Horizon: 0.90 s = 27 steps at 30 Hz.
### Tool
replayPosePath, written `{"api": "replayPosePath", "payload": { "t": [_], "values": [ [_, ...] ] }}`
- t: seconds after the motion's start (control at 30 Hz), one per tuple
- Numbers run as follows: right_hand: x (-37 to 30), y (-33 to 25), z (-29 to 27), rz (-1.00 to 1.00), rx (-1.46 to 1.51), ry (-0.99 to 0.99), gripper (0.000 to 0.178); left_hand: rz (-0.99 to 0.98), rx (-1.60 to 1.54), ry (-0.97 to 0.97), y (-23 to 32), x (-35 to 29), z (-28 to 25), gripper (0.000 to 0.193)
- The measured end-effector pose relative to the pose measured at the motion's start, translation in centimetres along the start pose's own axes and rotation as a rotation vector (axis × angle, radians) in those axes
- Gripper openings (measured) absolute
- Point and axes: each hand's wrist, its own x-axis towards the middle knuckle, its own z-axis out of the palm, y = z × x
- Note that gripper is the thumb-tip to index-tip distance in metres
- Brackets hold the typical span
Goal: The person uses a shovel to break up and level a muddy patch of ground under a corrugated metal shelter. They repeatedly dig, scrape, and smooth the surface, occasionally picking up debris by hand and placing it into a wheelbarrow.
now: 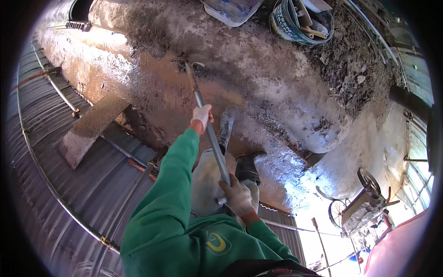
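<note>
Both of my hands grip a long-handled tool point(212, 136) with a grey shaft, held slanting away from me. My left hand point(201, 115) is wrapped round the shaft farther along, with that arm stretched forward. Close to my body, my right hand point(238, 196) is closed round the near end. At the far end, the tool's metal head point(188, 64) shows curved tips on both sides and meets wet brown mud point(161, 74); its lower part is hidden, so I cannot tell its exact kind. My dark boots point(248, 168) stand in the mud beside the shaft.
A bucket point(288, 30) holding tools stands at the far right, near a pale plastic tub point(230, 11). A board point(94, 129) leans by the corrugated metal wall point(46, 152) and pipes at left. Rubble point(355, 78) lies right; a wheelbarrow point(364, 207) stands lower right.
</note>
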Motion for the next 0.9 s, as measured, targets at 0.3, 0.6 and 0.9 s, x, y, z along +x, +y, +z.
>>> {"api": "replayPosePath", "payload": {
  "t": [0.3, 0.6, 0.9],
  "values": [
    [-15.7, 5.6, 0.2, 0.170, 0.111, 0.128, 0.052, -0.182, -0.026, -0.131, -9.5, -11.4, 12.4, 0.029],
    [-14.8, 11.5, 6.1, 0.160, 0.054, 0.026, 0.053, -0.128, -0.065, -0.086, -14.7, -7.2, 10.4, 0.022],
    [-28.3, 23.6, 7.3, 0.203, 0.186, 0.118, 0.041, -0.074, -0.083, -0.169, -24.6, -16.9, 23.4, 0.020]
  ]
}}
